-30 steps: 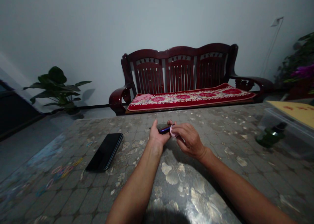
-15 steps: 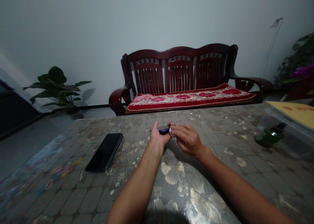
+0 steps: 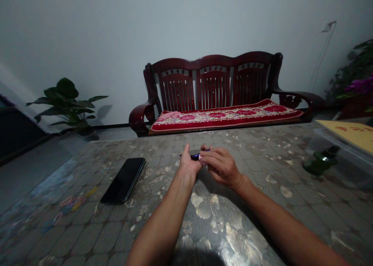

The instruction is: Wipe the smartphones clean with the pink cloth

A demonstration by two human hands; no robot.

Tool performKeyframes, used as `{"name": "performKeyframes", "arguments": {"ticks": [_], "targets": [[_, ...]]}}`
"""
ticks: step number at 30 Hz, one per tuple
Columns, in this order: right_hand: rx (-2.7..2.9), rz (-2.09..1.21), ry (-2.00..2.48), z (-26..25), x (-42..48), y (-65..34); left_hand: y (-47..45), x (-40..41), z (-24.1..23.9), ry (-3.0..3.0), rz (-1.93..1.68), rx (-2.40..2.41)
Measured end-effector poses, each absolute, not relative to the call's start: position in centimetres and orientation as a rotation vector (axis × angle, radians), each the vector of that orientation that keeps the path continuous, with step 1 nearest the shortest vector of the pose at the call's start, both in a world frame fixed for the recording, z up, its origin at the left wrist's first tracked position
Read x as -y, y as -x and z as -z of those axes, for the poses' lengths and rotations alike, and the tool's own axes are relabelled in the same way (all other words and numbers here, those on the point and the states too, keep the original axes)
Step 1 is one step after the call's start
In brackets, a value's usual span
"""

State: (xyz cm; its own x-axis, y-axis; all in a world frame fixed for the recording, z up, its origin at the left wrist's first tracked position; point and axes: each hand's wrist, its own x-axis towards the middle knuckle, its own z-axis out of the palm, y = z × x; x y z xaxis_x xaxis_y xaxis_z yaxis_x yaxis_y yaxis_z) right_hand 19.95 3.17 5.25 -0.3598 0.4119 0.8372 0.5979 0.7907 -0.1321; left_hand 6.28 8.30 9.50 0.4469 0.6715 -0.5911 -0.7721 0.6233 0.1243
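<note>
Slim blue object, one: above the counter, between two hands, long axis roughly left to right. Left hand, one: nearer its left end, gripping it, fingers partly hidden. Right hand, one: at its right end, fingers pinching one pale pad. Black phone, one, left. Green bottle, one; clear box, one, right. Elastic bands: several, overlapping, exact count unclear.

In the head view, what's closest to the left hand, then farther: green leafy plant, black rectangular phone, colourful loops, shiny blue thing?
1. Shiny blue thing: in the left hand.
2. Black phone: left, on the table.
3. Colourful loops: farther left.
4. Leafy plant: beyond the table, left.
</note>
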Motion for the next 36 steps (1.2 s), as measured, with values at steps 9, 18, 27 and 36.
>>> {"name": "performKeyframes", "arguments": {"ticks": [9, 18, 27, 36], "targets": [[1.938, 0.257, 0.783, -5.55, -3.25, -20.52, -6.58, -8.27, -9.42, 0.182, -0.94, -0.634], [1.984, 0.279, 0.72, -5.6, -3.39, -20.49, -6.58, -8.15, -9.37, 0.153, -0.924, -0.625], [2.015, 0.342, 0.652, -5.8, -3.2, -20.1, -6.35, -8.46, -8.68, 0.152, -0.867, -0.555], [1.961, 0.327, 0.646, -6.07, -3.2, -20.33, -6.59, -8.39, -8.68, 0.138, -0.903, -0.564]]}}
